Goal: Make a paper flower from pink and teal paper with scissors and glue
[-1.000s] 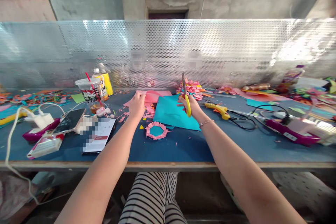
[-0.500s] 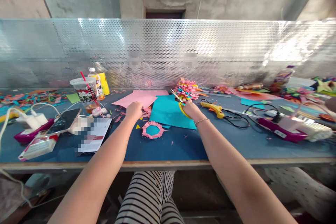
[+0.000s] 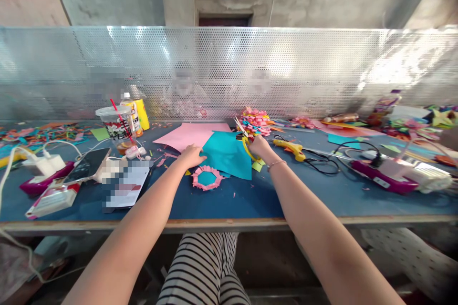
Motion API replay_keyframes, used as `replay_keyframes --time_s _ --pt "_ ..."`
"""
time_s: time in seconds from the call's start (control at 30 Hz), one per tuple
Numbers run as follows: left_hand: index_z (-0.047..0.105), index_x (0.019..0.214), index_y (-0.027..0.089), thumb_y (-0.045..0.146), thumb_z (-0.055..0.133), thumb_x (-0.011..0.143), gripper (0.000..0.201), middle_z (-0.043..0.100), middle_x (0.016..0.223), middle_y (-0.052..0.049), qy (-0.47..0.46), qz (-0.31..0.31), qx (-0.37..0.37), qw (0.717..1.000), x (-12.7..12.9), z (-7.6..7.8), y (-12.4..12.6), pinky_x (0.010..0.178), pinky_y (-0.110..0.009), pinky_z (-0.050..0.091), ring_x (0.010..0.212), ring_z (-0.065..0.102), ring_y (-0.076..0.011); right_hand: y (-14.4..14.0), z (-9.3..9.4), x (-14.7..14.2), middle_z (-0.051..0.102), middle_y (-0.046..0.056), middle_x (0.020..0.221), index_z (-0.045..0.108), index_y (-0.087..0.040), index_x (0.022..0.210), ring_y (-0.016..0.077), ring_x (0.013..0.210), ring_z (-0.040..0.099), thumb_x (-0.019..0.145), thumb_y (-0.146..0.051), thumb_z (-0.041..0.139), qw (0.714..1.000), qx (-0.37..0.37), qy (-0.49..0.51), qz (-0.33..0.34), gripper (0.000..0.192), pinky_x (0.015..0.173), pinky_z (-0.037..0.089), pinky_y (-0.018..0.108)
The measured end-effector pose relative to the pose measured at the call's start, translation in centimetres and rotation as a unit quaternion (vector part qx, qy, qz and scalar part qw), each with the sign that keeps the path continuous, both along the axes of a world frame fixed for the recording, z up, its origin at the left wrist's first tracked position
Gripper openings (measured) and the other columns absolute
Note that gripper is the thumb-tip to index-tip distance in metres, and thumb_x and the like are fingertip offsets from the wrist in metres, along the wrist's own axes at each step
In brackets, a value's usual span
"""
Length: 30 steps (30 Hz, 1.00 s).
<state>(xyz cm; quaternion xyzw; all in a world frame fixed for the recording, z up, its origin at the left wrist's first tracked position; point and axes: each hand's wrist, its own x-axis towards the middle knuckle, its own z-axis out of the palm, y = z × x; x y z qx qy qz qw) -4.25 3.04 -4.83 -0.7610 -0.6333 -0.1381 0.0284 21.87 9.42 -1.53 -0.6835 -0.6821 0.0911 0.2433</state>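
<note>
My left hand (image 3: 191, 156) rests low on the blue table and grips the left corner of a teal paper sheet (image 3: 229, 155). That sheet overlaps a pink sheet (image 3: 186, 136) lying behind it. My right hand (image 3: 260, 147) is closed on yellow-handled scissors (image 3: 245, 142) at the teal sheet's right edge, with the blades pointing up and to the left. A pink fringed paper ring with a teal centre (image 3: 206, 177) lies just in front of both hands.
A plastic cup with a red straw (image 3: 116, 126), a yellow bottle (image 3: 139, 112), a phone (image 3: 88, 164) and chargers sit at the left. A yellow glue gun (image 3: 289, 147), cables and a purple device (image 3: 382, 176) lie at the right. A perforated metal screen (image 3: 229, 66) closes the back.
My right hand lowered the scissors from upright down to the table. My left hand let go of the pink sheet and came nearer, onto the teal sheet, which shifted left.
</note>
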Motion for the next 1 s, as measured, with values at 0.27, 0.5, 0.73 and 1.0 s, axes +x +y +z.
replay_keyframes --time_s 0.27,0.5,0.73,1.0 --pt "0.058 0.112 0.018 0.056 0.044 0.076 0.055 0.055 0.118 -0.018 0.015 0.027 -0.013 0.999 0.1 0.3 -0.8 0.088 -0.04 0.039 0.111 0.049 -0.0324 -0.9 0.6 -0.5 0.062 0.014 0.092 0.043 -0.013 0.106 0.0226 0.074 0.06 0.067 -0.022 0.063 0.998 0.024 0.06 0.004 0.045 0.051 0.04 0.025" --pt "0.049 0.121 0.014 0.061 0.042 0.074 0.067 0.052 0.123 -0.021 0.016 0.039 -0.021 0.999 0.0 0.1 -0.6 0.094 -0.041 0.034 0.115 0.046 -0.0324 -1.2 0.6 -0.6 0.062 0.013 0.089 0.046 -0.013 0.104 0.0251 0.08 0.059 0.064 -0.011 0.057 0.999 0.04 0.01 0.022 0.042 0.058 0.041 0.027" --pt "0.058 0.103 0.014 0.067 0.038 0.072 0.065 0.056 0.118 -0.021 -0.054 0.057 -0.054 0.995 0.0 0.1 0.2 0.089 -0.042 0.036 0.112 0.049 -0.0342 -1.0 1.4 0.1 0.061 0.009 0.091 0.049 -0.015 0.103 0.0225 0.088 0.057 0.069 -0.017 0.057 0.972 0.215 0.085 0.035 0.035 0.072 0.044 0.029" --pt "0.057 0.1 0.014 0.052 0.06 0.067 0.05 0.066 0.094 -0.012 -0.314 0.039 0.023 0.948 0.0 0.7 0.1 0.071 -0.032 0.045 0.089 0.06 -0.0266 -0.9 2.2 -0.1 0.057 0.0 0.082 0.043 -0.02 0.095 0.0129 0.072 0.056 0.068 -0.031 0.061 0.899 0.207 0.369 0.111 0.034 0.062 0.044 0.022"
